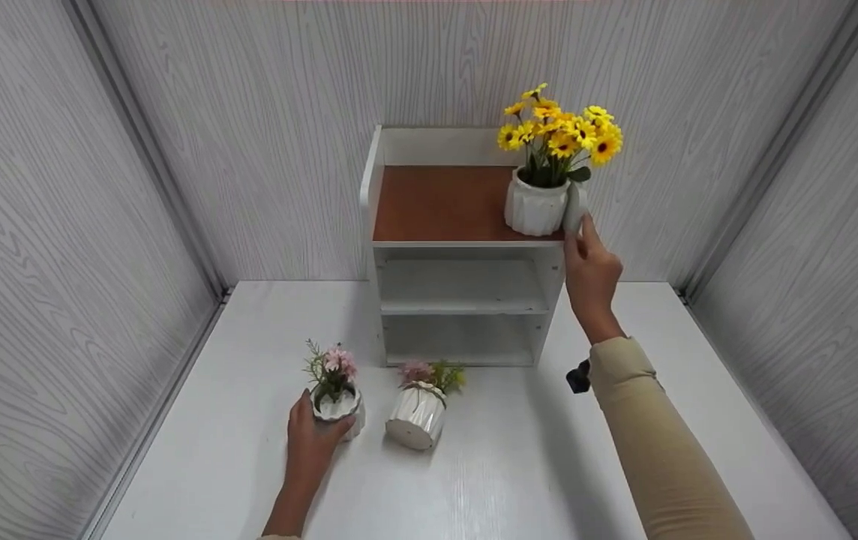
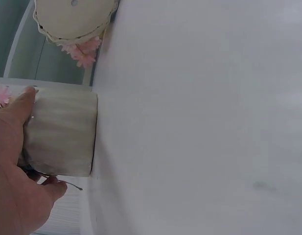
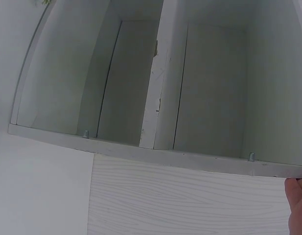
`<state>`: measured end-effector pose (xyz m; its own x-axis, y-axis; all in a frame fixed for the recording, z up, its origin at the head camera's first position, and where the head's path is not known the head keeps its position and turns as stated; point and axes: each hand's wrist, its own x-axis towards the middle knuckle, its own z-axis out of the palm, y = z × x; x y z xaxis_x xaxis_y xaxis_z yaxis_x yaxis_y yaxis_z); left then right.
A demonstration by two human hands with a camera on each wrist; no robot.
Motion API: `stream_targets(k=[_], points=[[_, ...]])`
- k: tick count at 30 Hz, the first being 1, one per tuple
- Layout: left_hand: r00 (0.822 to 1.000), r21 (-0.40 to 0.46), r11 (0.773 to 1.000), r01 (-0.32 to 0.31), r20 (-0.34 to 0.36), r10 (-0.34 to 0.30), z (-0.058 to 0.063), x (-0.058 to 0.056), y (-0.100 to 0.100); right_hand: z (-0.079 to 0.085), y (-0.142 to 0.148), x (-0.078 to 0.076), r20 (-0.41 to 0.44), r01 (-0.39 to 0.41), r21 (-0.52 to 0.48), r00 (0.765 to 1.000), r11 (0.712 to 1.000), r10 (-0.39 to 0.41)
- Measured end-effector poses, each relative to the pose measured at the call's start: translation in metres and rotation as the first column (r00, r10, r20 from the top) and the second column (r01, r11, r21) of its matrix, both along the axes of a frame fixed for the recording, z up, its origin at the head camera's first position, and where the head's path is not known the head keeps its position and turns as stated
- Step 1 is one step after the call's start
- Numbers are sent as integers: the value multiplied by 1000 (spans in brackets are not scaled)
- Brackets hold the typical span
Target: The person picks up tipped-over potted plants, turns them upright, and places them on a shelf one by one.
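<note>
My left hand (image 1: 313, 442) grips a small white ribbed flowerpot (image 1: 354, 424) with pink flowers, upright on the table; in the left wrist view the thumb lies along the pot's side (image 2: 62, 132). Beside it, another white pot (image 1: 415, 416) with pink and yellow-green flowers lies tipped over, its base toward me. At the upper right of a white shelf unit (image 1: 466, 309), my right hand (image 1: 594, 274) holds the edge of the side panel (image 1: 576, 206). Just left of those fingers, a white pot (image 1: 538, 202) of yellow flowers stands on the brown top board. The right wrist view shows only part of the right hand (image 3: 297, 203).
The shelf unit has a brown top board (image 1: 444, 202) and two open compartments below, against the back wall (image 1: 286, 150). Grey wood-grain walls enclose the white table (image 1: 504, 465). A small black object (image 1: 577, 377) shows beside the right sleeve.
</note>
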<state>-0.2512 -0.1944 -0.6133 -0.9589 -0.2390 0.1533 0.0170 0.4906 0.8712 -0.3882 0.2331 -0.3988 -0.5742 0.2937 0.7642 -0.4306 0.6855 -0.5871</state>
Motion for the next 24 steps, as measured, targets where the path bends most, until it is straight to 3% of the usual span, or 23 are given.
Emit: stream_targets(k=[13, 24], points=[[1000, 26, 1000, -10, -16, 10, 2, 0, 1, -2, -2, -1, -25, 7, 16, 1000, 1000, -6], [997, 51, 998, -37, -65, 40, -3, -3, 3, 1, -1, -1, 0, -22, -64, 1000, 998, 23]])
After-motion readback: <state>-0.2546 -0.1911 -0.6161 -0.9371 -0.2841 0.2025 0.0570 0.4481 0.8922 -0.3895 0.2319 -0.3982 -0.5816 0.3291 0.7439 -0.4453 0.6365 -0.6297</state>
